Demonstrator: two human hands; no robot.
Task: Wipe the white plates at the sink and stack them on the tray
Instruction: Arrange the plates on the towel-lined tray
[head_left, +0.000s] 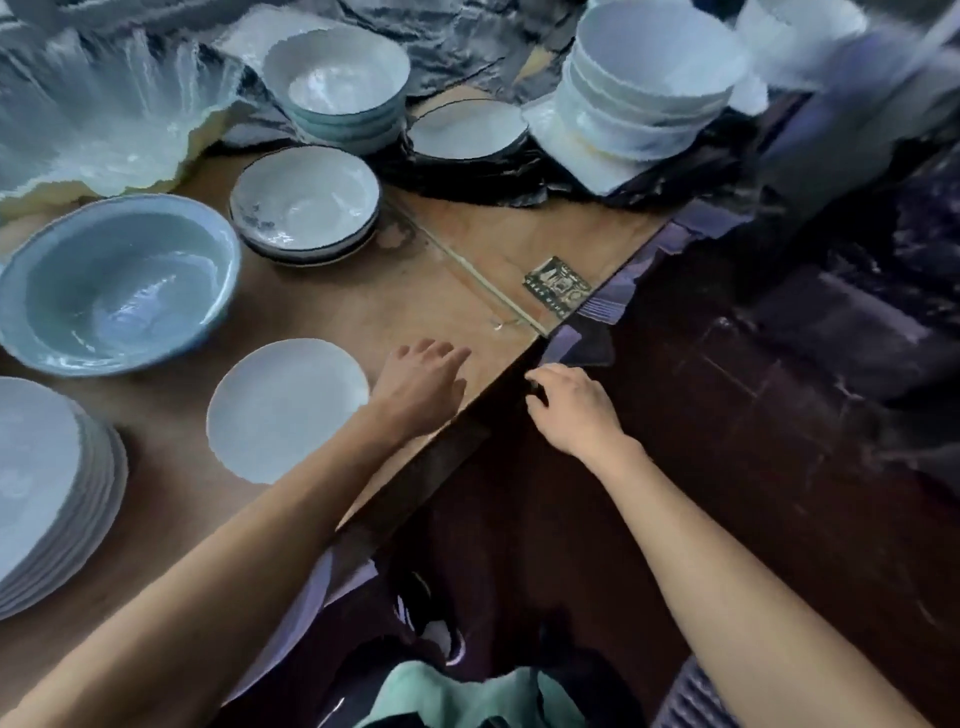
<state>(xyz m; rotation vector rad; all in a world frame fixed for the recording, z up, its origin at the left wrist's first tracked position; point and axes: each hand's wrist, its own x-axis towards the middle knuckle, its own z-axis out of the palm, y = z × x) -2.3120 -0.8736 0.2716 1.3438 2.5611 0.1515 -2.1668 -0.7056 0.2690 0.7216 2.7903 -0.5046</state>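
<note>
Brown wood makes up the surface (322, 306), which is crowded with dishes. Both hands are out over its near corner and hold nothing. The left hand (421, 387) lies palm down on the wood with its fingers relaxed and spread, just beside a single white plate (285, 408) that lies flat by itself. The right hand (574, 408) is past the edge of the surface, over the dark floor (727, 467), with its fingers loosely curled; whether the fingertips touch the edge cannot be told. The two hands are near each other but apart. At the far left edge stands a stack of white plates (47, 488). Behind the single plate sits a big pale blue basin (114, 283), and beyond it a low pile of dark-rimmed shallow dishes (306, 202). Farther back are stacked bowls (337, 78) and a taller stack of white bowls (654, 78). A small dark printed card (557, 287) lies near the corner.
</note>
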